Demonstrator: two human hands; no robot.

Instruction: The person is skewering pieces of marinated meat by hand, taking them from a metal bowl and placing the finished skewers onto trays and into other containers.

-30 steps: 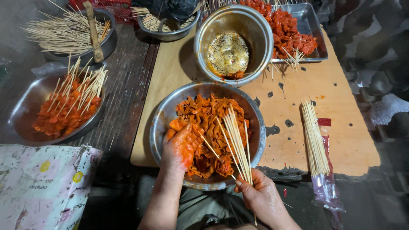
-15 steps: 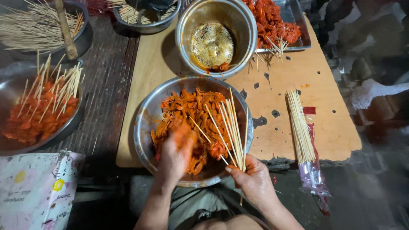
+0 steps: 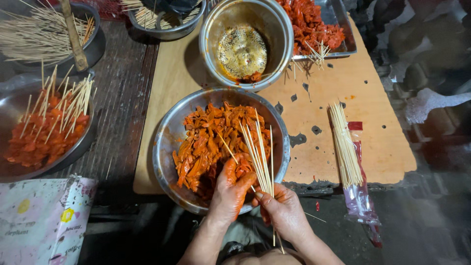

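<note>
A steel bowl (image 3: 164, 147) in front of me holds orange-red marinated meat strips (image 3: 206, 142). My left hand (image 3: 231, 189), smeared with sauce, pinches a piece of meat at the bowl's near edge. My right hand (image 3: 282, 208) grips a bunch of thin bamboo skewers (image 3: 260, 154) that fan up over the bowl. One skewer (image 3: 226, 147) slants from between my hands into the meat. The two hands touch at the fingertips.
A wooden board (image 3: 373, 127) carries the bowl, a second steel bowl with sauce dregs (image 3: 243, 49), a tray of red meat (image 3: 314, 22) and a skewer bundle on a wrapper (image 3: 346, 145). At left, a pan of finished skewers (image 3: 46, 127) and bowls of bare sticks (image 3: 39, 24).
My left hand has come out of the meat pile and drawn back to the bowl's near edge, meeting my right hand. The view has shifted slightly.
</note>
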